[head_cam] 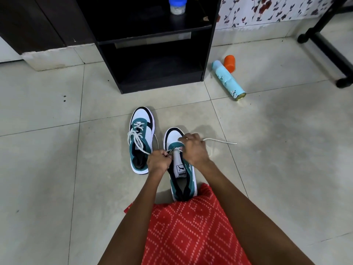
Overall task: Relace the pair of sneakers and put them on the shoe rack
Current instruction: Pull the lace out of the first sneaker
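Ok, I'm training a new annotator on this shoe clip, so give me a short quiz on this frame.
1. True or false: the laced sneaker already stands in the black rack.
2. What lies on its side on the floor, right of the black rack? A spray can; B brush; C jar.
3. Short answer: the left hand pinches the lace of which shoe, the one nearer the person or the farther one?

Key
1. False: the laced sneaker is on the floor.
2. A.
3. The nearer sneaker.
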